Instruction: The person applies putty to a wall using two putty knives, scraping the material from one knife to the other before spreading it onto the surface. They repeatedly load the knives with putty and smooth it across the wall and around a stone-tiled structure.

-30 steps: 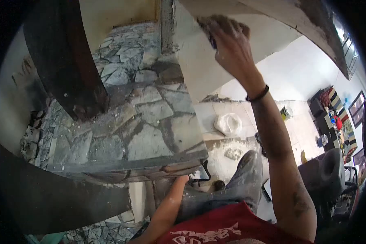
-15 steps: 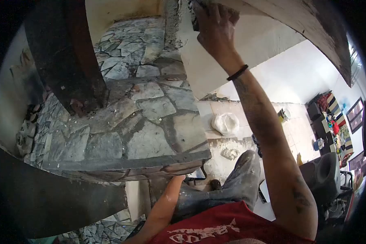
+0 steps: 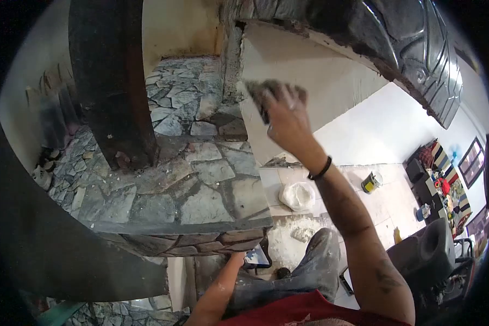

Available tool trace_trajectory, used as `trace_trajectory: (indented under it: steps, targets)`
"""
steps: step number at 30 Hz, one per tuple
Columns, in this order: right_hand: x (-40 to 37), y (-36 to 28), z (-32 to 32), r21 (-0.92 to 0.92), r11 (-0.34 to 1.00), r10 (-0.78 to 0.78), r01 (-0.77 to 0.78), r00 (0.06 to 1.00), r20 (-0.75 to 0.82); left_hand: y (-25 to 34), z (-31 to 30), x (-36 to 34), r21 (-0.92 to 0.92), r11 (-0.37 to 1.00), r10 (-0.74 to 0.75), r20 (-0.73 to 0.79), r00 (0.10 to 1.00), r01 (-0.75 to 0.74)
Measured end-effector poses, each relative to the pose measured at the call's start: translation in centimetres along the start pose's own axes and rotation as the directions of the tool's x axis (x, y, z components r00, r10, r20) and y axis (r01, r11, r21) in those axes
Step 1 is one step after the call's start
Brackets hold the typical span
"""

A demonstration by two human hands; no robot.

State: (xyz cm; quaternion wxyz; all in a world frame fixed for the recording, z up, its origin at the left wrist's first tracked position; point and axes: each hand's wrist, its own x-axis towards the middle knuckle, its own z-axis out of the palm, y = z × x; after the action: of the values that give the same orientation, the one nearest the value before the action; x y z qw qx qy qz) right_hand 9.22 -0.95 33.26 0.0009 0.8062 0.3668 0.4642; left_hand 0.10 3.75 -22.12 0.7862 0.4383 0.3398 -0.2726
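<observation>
My right hand (image 3: 289,115) is raised in front of the white plastered wall panel (image 3: 315,65), its fingers wrapped round a dark, flat-faced block (image 3: 259,98). The hand and block are smeared by motion, so the block's exact kind and whether it touches the wall cannot be told. Below the front edge of the stone-clad ledge (image 3: 206,204), my left hand (image 3: 238,259) grips the near side of a dark-rimmed tray (image 3: 257,255) with a pale bluish-white surface. Its fingers are partly hidden by the ledge and tray.
A dark post (image 3: 111,81) rises from the ledge at left. Dark stone-look cladding (image 3: 396,38) overhangs above. On the floor are a white bag (image 3: 297,196), a pale heap (image 3: 304,233) and a bucket (image 3: 371,182). A black speaker (image 3: 426,244) stands at right.
The view has tilted upward, bringing more of the overhanging cladding into sight. My right hand has come down along the wall with the block. My left hand stays by the tray, which shows more.
</observation>
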Motion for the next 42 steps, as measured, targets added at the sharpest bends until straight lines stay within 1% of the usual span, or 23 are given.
trace_trajectory:
  steps: [1, 2, 3, 4, 6, 9, 12, 14, 15, 17, 20, 21, 22, 23, 25, 26, 27, 30, 33, 36, 37, 40, 42]
  targets:
    - [1.0, 0.6, -0.2, -0.105, 0.994, -0.031, 0.017, 0.991, -0.13, 0.4, 0.1, -0.4, 0.008, 1.0, -0.007, -0.011, 1.0, 0.007]
    - [2.7, 1.2, -1.2, -0.02, 0.999, -0.033, 0.03, 0.984, -0.174, 0.4, 0.4, -1.0, -0.01, 1.0, 0.021, 0.015, 1.0, -0.021]
    - [4.1, 2.2, -1.0, -0.041, 0.994, -0.109, 0.102, 0.953, -0.283, -0.1, 0.5, -1.5, -0.029, 0.999, 0.045, 0.041, 0.998, -0.043]
    - [5.4, 2.9, -0.8, -0.104, 0.992, -0.1, 0.073, 0.953, -0.285, -0.9, 0.1, -0.1, -0.08, 0.996, 0.057, 0.082, 0.995, -0.051]
    - [7.5, 3.5, 0.0, -0.222, 0.975, -0.081, 0.015, 0.953, -0.292, -1.2, -0.5, 0.7, -0.066, 0.996, 0.062, 0.074, 0.995, -0.057]
    - [6.5, 3.4, 4.0, -0.248, 0.969, -0.125, 0.022, 0.903, -0.41, -1.6, -0.9, 1.6, -0.043, 0.997, 0.061, 0.061, 0.996, -0.059]
    - [3.6, 2.2, 6.6, -0.242, 0.97, -0.111, 0.014, 0.914, -0.39, -0.7, -0.4, 1.7, -0.037, 0.997, 0.071, 0.067, 0.995, -0.069]
    - [0.2, 1.1, 7.6, -0.089, 0.988, -0.148, 0.127, 0.94, -0.306, -0.7, -0.5, 2.3, -0.03, 0.997, 0.075, 0.072, 0.995, -0.073]
    - [-1.2, 0.8, 7.2, -0.035, 0.993, -0.116, 0.112, 0.969, -0.219, -0.9, -0.6, 2.8, -0.028, 0.997, 0.077, 0.076, 0.994, -0.076]
    - [-2.0, -0.2, 4.8, 0.071, 0.995, -0.069, 0.072, 0.997, -0.038, -0.9, -0.5, 3.0, -0.023, 0.996, 0.085, 0.087, 0.993, -0.083]
    - [-0.1, 0.8, 3.2, -0.099, 0.994, 0.025, -0.042, 0.986, -0.164, -1.8, -1.4, 4.6, -0.029, 0.996, 0.09, 0.12, 0.989, -0.087]
    - [1.4, 1.1, 1.6, -0.075, 0.997, -0.021, 0.002, 0.97, -0.244, -3.2, -2.3, 6.7, -0.067, 0.995, 0.092, 0.191, 0.977, -0.08]
    - [3.1, 1.5, 0.3, -0.052, 0.998, -0.06, 0.046, 0.946, -0.32, -3.7, -2.9, 7.2, -0.089, 0.993, 0.097, 0.231, 0.968, -0.078]
    - [4.5, 2.2, 0.2, -0.068, 0.997, -0.054, 0.033, 0.939, -0.339, -3.6, -3.2, 6.5, -0.132, 0.99, 0.091, 0.315, 0.945, -0.051]
    - [7.1, 2.6, 0.1, -0.09, 0.996, -0.058, 0.025, 0.921, -0.384, -4.2, -2.7, 7.1, 0.065, 0.997, 0.044, 0.052, 0.998, -0.047]
    - [8.1, 2.3, -0.1, -0.096, 0.995, -0.067, 0.031, 0.914, -0.4, -3.8, -2.0, 6.1, 0.153, 0.988, 0.019, -0.081, 0.997, -0.006]
    - [8.6, 2.3, 0.1, -0.105, 0.994, -0.081, 0.041, 0.907, -0.413, -2.8, -1.6, 4.9, 0.15, 0.989, 0.023, -0.081, 0.996, -0.011]
    - [7.9, 3.3, 3.7, -0.281, 0.96, -0.101, -0.011, 0.919, -0.382, -1.4, -0.9, 2.7, 0.097, 0.994, 0.052, -0.019, 0.998, -0.05]
    - [6.7, 2.7, 3.5, -0.183, 0.982, -0.007, -0.039, 0.97, -0.243, -0.6, -0.7, 1.5, 0.074, 0.995, 0.066, 0.0, 0.998, -0.066]
    - [4.6, 1.5, 4.2, -0.209, 0.978, -0.067, 0.003, 0.952, -0.297, -0.8, -0.8, 1.3, 0.06, 0.996, 0.07, 0.012, 0.997, -0.071]
    - [4.0, 2.8, 6.3, -0.209, 0.977, -0.118, 0.039, 0.919, -0.376, -0.8, -0.8, 1.3, 0.056, 0.996, 0.074, 0.013, 0.997, -0.074]
    - [1.8, 1.5, 6.9, -0.178, 0.983, -0.089, 0.043, 0.962, -0.26, -0.9, -1.0, 1.4, 0.05, 0.996, 0.078, 0.015, 0.997, -0.078]
    - [0.2, 0.6, 7.5, -0.163, 0.986, -0.067, 0.027, 0.968, -0.241, -1.0, -1.0, 1.5, 0.047, 0.996, 0.08, 0.018, 0.997, -0.081]
